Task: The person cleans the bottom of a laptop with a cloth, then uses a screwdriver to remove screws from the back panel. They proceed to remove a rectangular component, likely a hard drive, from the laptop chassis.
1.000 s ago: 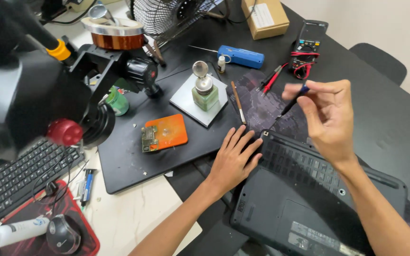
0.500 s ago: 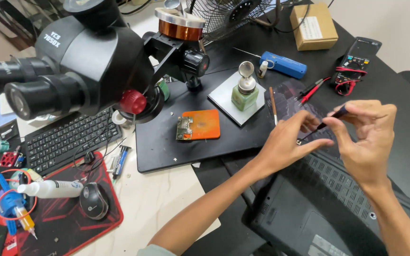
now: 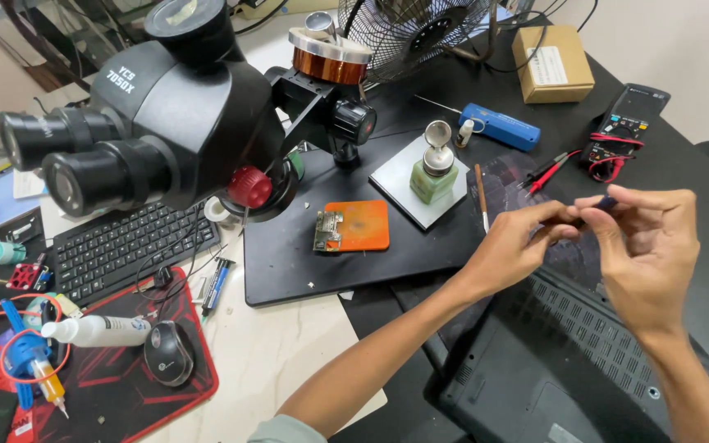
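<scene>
- Head view: both hands meet in the air at the right of the scene, above the upturned black laptop, whose vented underside faces up at the near right
- The thin dark tool lies between the two hands, its long axis running roughly left to right, tilted a little upward toward the right; only its bluish end shows, past the right fingertips
- Left hand reaches in from the near left, thumb and forefinger pinched shut on the tool's left end, the other fingers curled under
- Right hand comes in from the near right, thumb and fingers closed lightly round the tool's right end, palm turned toward the left hand
- Both hands touch the tool, so neither is clearer the nearer; whether a tip or cap sits between the fingers is too small to tell
- Farther left on the black mat lie an orange circuit board and a green pump bottle, well apart from the hands; a microscope stands at the far left
</scene>
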